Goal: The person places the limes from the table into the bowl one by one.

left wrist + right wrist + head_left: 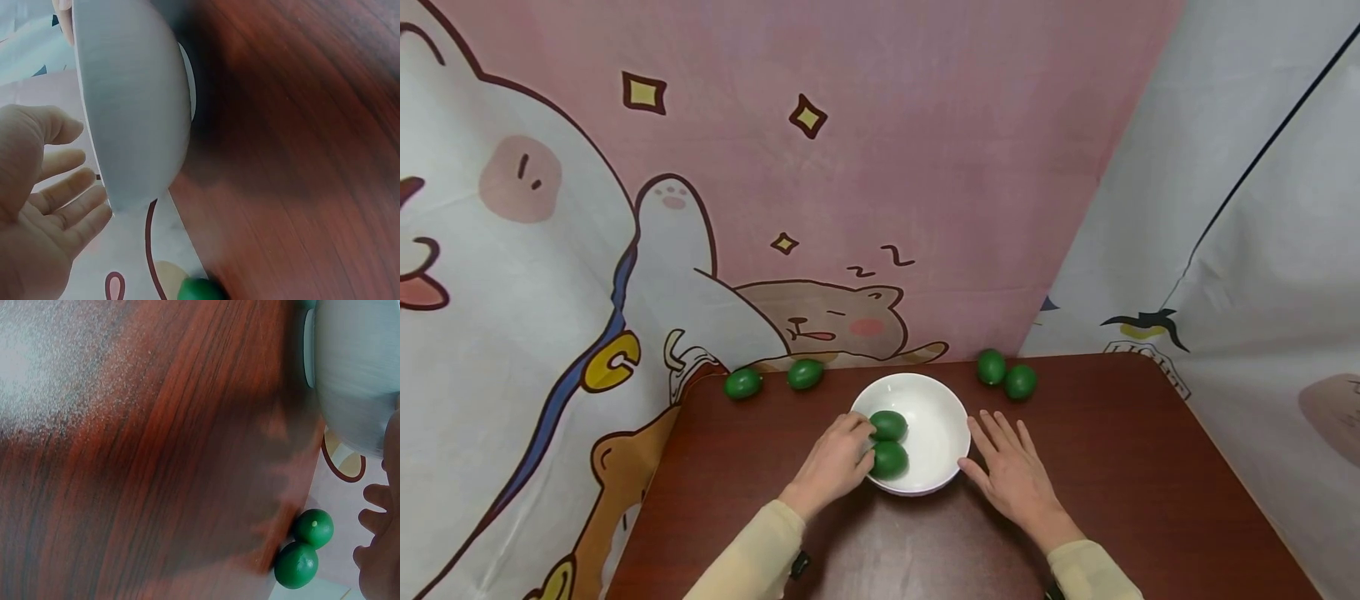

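A: Hands?
B: Left hand (pixel 833 460) loosely bent at left rim of white bowl (pixel 936 423), thumb apart from fingers; contact with green fruits (pixel 888 426) inside unclear. Right hand (pixel 1011 477) spread at right rim.
A: Risk?
B: Bowl could tip if either hand leans on it.
A: Count?
B: One bowl, six fruits: two inside, two back left, two back right on table (pixel 1150 467).

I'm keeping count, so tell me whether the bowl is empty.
Not empty: the head view shows two green fruits inside the bowl.
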Demonstrator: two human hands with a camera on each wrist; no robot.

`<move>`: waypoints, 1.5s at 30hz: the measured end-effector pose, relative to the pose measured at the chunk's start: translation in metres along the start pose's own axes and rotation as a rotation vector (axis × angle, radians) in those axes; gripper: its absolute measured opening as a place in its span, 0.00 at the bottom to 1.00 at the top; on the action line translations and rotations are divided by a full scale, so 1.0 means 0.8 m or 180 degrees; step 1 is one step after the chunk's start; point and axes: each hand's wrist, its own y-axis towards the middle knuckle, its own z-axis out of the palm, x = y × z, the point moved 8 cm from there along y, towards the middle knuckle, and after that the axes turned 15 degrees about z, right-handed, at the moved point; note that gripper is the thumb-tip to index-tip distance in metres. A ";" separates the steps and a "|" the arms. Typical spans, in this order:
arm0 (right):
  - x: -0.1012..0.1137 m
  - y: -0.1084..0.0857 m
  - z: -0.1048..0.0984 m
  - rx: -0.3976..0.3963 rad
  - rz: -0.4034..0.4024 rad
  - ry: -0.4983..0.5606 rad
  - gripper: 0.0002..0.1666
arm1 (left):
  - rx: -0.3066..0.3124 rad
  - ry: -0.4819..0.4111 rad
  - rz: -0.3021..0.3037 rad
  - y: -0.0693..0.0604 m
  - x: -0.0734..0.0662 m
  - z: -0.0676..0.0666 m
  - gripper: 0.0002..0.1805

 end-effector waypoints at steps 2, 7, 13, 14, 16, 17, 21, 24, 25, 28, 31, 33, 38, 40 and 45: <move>-0.001 0.000 0.000 0.0005 0.0004 0.0008 0.44 | -0.0048 -0.0007 -0.0024 -0.001 0.003 -0.003 0.15; -0.001 -0.001 -0.001 -0.0028 0.0006 0.0026 0.44 | -0.0132 -0.0024 -0.0092 -0.006 0.012 -0.008 0.16; 0.001 -0.002 -0.003 -0.0087 -0.0029 -0.0011 0.44 | -0.0234 0.0048 -0.0101 -0.013 0.020 -0.013 0.15; 0.001 -0.002 -0.003 -0.0094 -0.0035 -0.0011 0.44 | -0.0269 0.0059 -0.0093 -0.015 0.022 -0.015 0.15; 0.001 -0.002 -0.003 -0.0112 -0.0047 -0.0006 0.43 | -0.0339 0.0098 -0.0078 -0.017 0.025 -0.017 0.15; 0.001 -0.002 -0.003 -0.0128 -0.0058 -0.0005 0.43 | -0.0374 0.0115 -0.0074 -0.019 0.027 -0.018 0.15; 0.001 -0.002 -0.004 -0.0176 -0.0090 -0.0021 0.43 | -0.0420 0.0180 -0.0118 -0.024 0.035 -0.021 0.15; 0.000 -0.002 -0.003 -0.0131 -0.0074 -0.0019 0.43 | -0.0409 0.0186 -0.0170 -0.028 0.043 -0.022 0.15; 0.000 -0.002 -0.002 -0.0101 -0.0058 -0.0018 0.43 | -0.0405 0.0181 -0.0189 -0.029 0.046 -0.022 0.16; -0.001 -0.001 -0.001 -0.0029 -0.0023 -0.0030 0.44 | -0.0418 0.0205 -0.0208 -0.032 0.052 -0.023 0.16; -0.001 -0.001 0.000 -0.0008 -0.0003 -0.0069 0.44 | -0.0425 0.0238 -0.0243 -0.034 0.058 -0.025 0.16; -0.001 -0.001 0.001 -0.0005 0.0004 -0.0077 0.44 | -0.0416 0.0250 -0.0279 -0.035 0.063 -0.026 0.16; -0.001 -0.001 0.001 -0.0009 0.0004 -0.0062 0.44 | -0.0336 0.0183 -0.0426 -0.038 0.074 -0.028 0.17; 0.000 -0.001 0.000 -0.0012 0.0000 -0.0062 0.44 | -0.0295 0.0158 -0.0478 -0.039 0.078 -0.028 0.17; 0.000 -0.001 0.000 -0.0008 0.0002 -0.0042 0.44 | -0.0244 0.0142 -0.0570 -0.042 0.087 -0.029 0.18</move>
